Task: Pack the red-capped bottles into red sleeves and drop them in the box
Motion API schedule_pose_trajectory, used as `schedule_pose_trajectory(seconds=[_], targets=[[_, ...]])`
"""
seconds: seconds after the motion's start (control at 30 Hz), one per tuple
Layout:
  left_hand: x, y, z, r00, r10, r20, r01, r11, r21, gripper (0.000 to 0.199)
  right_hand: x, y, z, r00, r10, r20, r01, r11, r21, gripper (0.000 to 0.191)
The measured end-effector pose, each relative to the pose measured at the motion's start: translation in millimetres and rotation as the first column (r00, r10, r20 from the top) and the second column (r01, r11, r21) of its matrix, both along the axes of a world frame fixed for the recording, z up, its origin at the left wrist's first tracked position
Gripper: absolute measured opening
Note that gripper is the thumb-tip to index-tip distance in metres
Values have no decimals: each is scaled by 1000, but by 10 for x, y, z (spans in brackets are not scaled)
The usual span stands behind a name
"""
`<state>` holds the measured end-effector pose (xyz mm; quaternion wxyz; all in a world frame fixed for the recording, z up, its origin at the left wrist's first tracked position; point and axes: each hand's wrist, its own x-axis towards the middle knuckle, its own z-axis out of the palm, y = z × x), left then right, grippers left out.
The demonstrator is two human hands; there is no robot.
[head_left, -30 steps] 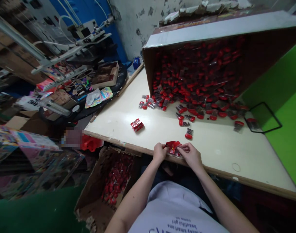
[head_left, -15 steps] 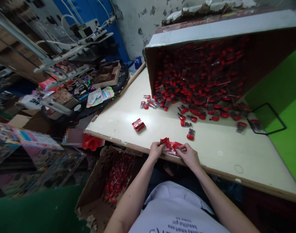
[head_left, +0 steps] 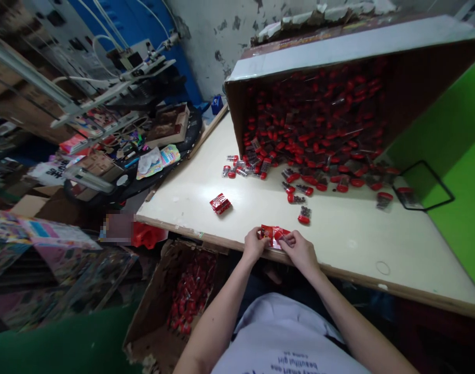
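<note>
At the table's front edge my left hand [head_left: 255,245] is closed, its fingers pinching a red and clear plastic packet [head_left: 266,234]. The fingers of my right hand [head_left: 302,251] are closed on a small red-capped bottle [head_left: 279,235], held against the packet's right part; the fingers cover much of it. Beyond my right hand lies a loose clear bottle [head_left: 304,214] with a red cap and dark pellets inside. A small stack of red packets [head_left: 220,204] rests on the table to the left.
A large carton [head_left: 350,44] lies on its side, red-capped bottles spilling onto the table [head_left: 350,241]. Below the left edge stands a torn carton [head_left: 147,306] of red packets. A black wire frame [head_left: 451,195] leans by the green panel. Machinery [head_left: 120,83] stands left.
My left hand has shifted slightly right and the packet now lies flatter between my hands. The right hand stays close by. The view has moved slightly.
</note>
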<state>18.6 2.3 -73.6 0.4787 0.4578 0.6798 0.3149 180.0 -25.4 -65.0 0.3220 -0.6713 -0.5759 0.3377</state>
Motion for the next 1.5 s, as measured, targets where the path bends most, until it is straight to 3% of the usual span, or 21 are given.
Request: schedule_pose_trajectory(seconds=[0.13, 0.33, 0.47, 0.63, 0.77, 0.87, 1.0, 1.13, 1.4, 1.5], targets=[[-68, -47, 59, 966, 149, 210, -130, 986, -101, 23, 6, 7, -55, 1000, -1, 20, 1, 1000, -14, 20], [-88, -148, 227, 856, 270, 440, -185, 956, -226, 42, 41, -22, -30, 999, -13, -46, 13, 1000, -6, 23], [-77, -131, 297, 705, 413, 577, -276, 909, -313, 41, 61, -48, 119, 989, -56, -134, 62, 997, 40, 28], [-47, -66, 426, 622, 494, 607, -326, 869, -372, 34, -24, -110, 379, 968, -48, -246, 69, 994, 79, 29], [25, -42, 594, 438, 565, 700, -334, 825, -456, 25, -173, -182, 480, 943, 142, -300, -112, 987, 115, 22], [74, -57, 708, 311, 600, 737, -308, 797, -519, 16, -240, -193, 481, 949, 153, -274, -125, 986, 114, 21], [73, -110, 765, 320, 619, 717, -255, 785, -565, 9, -228, -149, 475, 958, 50, -283, -18, 993, 116, 23], [54, -165, 727, 372, 580, 724, -235, 814, -531, 8, -204, -113, 484, 928, 9, -372, 23, 996, 82, 25], [130, -242, 669, 450, 452, 770, -250, 892, -377, 28, -236, -139, 362, 804, -23, -595, -17, 998, -61, 31], [157, -270, 657, 463, 421, 780, -232, 907, -352, 29, -218, -142, 340, 816, -22, -578, -11, 998, -54, 32]])
